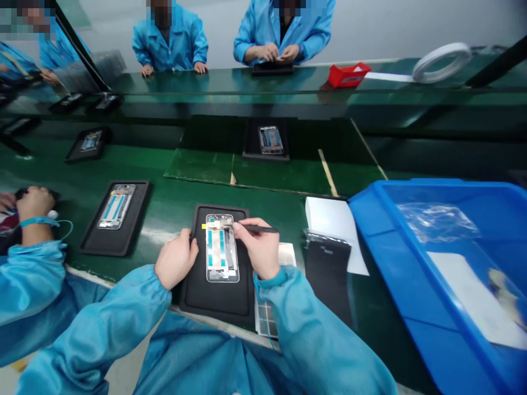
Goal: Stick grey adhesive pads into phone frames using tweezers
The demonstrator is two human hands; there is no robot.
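**Left hand (176, 259):** half open, fingers loosely curved, holding nothing; it lies just left of the phone frame, and whether it touches the frame is hard to tell.

**Right hand (253, 249):** closed in a pen grip on a black pen-shaped tool (259, 228), whose tip points left and reaches the top of the frame.

**Phone frame (222, 248):** flat on the mat between the hands, its long axis running almost straight away from the person.

**Black mat (214, 299):** under both hands, holding the frame.

**Blue bin (364, 211):** right of the right hand, holding a clear plastic bag (436, 222) and a white sheet (469, 291).

**Beside the bin:** a black pouch (327, 274) lies on white paper (333, 233).

**Left of the left hand:** another frame (116, 206) on a second mat (99, 241), then a co-worker's hand (35, 204) wearing a blue wrist strap (39, 221).
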